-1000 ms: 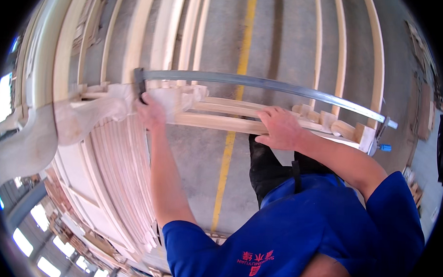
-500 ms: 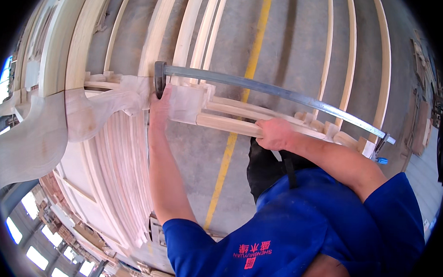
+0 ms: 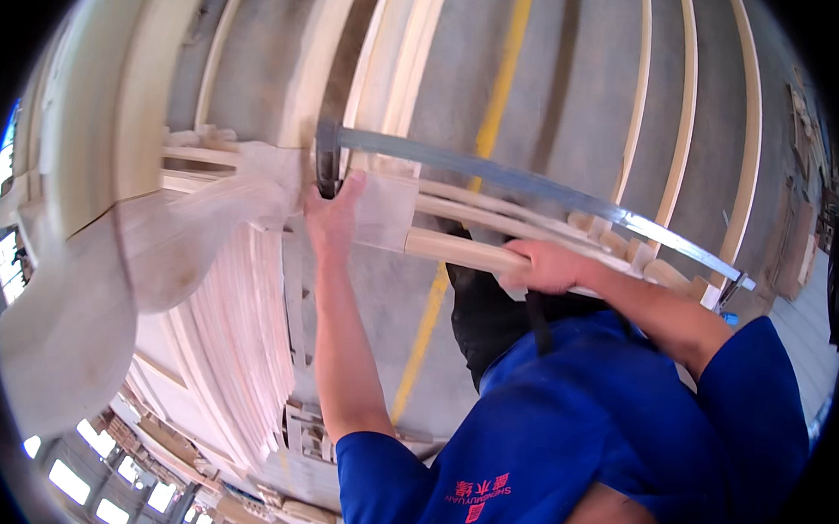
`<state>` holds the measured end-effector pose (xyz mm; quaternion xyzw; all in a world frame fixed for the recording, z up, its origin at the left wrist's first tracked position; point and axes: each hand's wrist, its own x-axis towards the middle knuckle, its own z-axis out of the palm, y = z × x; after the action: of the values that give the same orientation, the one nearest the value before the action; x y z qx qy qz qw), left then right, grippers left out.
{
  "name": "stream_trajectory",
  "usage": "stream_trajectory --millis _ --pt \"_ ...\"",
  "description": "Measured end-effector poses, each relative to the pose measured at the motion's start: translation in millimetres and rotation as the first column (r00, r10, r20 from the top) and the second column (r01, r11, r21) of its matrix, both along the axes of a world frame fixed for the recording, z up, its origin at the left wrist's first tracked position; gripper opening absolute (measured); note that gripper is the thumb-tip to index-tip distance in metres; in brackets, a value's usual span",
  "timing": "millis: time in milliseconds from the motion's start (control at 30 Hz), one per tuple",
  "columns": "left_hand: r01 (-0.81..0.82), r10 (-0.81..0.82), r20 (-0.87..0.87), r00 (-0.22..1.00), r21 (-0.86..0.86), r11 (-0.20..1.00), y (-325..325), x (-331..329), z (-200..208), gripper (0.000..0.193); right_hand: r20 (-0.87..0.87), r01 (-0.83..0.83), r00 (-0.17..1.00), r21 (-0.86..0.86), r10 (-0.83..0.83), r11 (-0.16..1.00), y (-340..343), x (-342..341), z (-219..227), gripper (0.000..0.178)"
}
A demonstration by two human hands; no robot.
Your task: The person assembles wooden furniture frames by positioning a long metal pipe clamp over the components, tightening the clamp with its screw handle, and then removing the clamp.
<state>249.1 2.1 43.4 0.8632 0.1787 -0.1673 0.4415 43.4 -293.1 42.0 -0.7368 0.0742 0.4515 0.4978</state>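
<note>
A long steel bar clamp [image 3: 533, 186] spans the light wooden frame from left to right. My left hand [image 3: 331, 219] is closed around the lower end of its dark jaw [image 3: 328, 157], beside a pale wooden block [image 3: 384, 210] of the frame. Farther right, my right hand [image 3: 551, 267] grips the near wooden rail [image 3: 461, 251], fingers curled over it and slightly blurred. The bar passes beyond this hand to the clamp's far end, where a blue handle [image 3: 730, 319] shows in part.
Large curved wooden pieces [image 3: 66, 314] stand at my left, close to the left forearm. Below them lies a stack of long wooden strips [image 3: 227, 338]. Several long slats [image 3: 685, 114] run away from me above the concrete floor, which carries a yellow line [image 3: 421, 341].
My left hand and the clamp's jaw sit farther right in the picture, though the whole view has shifted too. The left fingers now wrap the jaw's lower end. My right hand keeps its grip.
</note>
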Motion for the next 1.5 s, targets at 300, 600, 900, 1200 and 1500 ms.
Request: stream_trajectory --millis 300,600,900,1200,1500 --pt "-0.072 0.069 -0.043 0.997 -0.072 0.995 -4.0 -3.1 -6.2 0.043 -0.821 0.773 0.371 0.015 -0.433 0.634 90.9 117.2 -92.3 0.072" --pt "-0.179 0.179 -0.012 0.984 -0.118 0.977 0.5 -13.0 -0.4 0.042 -0.890 0.913 0.245 0.079 -0.384 0.400 166.9 151.5 -174.1 0.066" --pt "-0.207 0.206 -0.026 0.978 -0.180 0.962 -10.6 -6.7 2.1 0.050 -0.959 0.945 0.271 0.281 -0.080 -0.169 196.1 146.5 -242.0 0.040" --pt "-0.184 0.188 0.013 0.982 -0.166 0.969 -12.4 -9.3 0.9 0.057 -0.953 0.945 0.290 0.300 -0.091 -0.128 194.2 155.5 -236.8 0.036" --pt "-0.205 0.210 0.010 0.978 -0.171 0.964 -8.7 -13.9 -0.9 0.055 -0.962 0.953 0.265 0.272 -0.074 -0.133 195.0 147.7 -235.3 0.033"
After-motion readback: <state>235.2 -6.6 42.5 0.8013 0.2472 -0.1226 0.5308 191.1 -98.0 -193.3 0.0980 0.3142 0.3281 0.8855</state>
